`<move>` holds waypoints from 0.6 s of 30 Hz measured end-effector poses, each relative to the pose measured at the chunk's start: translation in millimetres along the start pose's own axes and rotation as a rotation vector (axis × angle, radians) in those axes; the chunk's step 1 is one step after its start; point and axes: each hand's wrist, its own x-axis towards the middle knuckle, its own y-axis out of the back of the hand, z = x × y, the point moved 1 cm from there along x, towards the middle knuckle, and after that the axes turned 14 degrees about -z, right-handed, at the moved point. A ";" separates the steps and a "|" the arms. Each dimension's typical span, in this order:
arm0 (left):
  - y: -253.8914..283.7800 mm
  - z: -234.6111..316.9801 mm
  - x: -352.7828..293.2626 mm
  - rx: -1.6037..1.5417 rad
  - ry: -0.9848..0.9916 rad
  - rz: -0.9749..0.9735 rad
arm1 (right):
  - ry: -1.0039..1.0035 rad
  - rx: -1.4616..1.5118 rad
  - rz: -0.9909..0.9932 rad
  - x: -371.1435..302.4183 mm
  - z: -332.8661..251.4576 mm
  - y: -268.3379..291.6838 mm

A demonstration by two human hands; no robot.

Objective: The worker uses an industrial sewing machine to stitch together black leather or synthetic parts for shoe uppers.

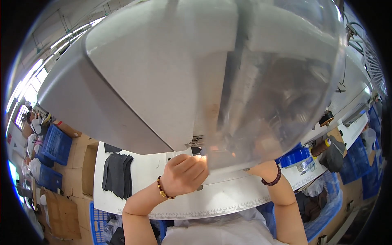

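White sewing machine, above a white counter. Presser foot: at the machine's lower edge. Left hand: curled closed, just beside the foot; whether it grips anything, cannot tell. Right hand: partly behind the clear shield; state, cannot tell. Dark pieces: counter's left end. Step, seemingly: fine handling at the foot; next move calls for steady, careful fingers.

White top, bare forearms; a gold-and-dark-red beaded bracelet circles the left wrist, a dark band the right wrist.
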 end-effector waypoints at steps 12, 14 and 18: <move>-2.3 -11.2 -8.1 0.025 0.047 -0.027 | -0.154 0.016 0.154 -15.2 6.1 -33.8; -1.4 -13.3 -12.0 -0.012 0.066 -0.048 | -0.146 -0.085 0.145 -13.4 -1.3 -39.0; -4.6 -20.8 -19.8 -0.111 0.093 -0.086 | -0.126 -0.275 0.100 -13.6 -4.6 -42.1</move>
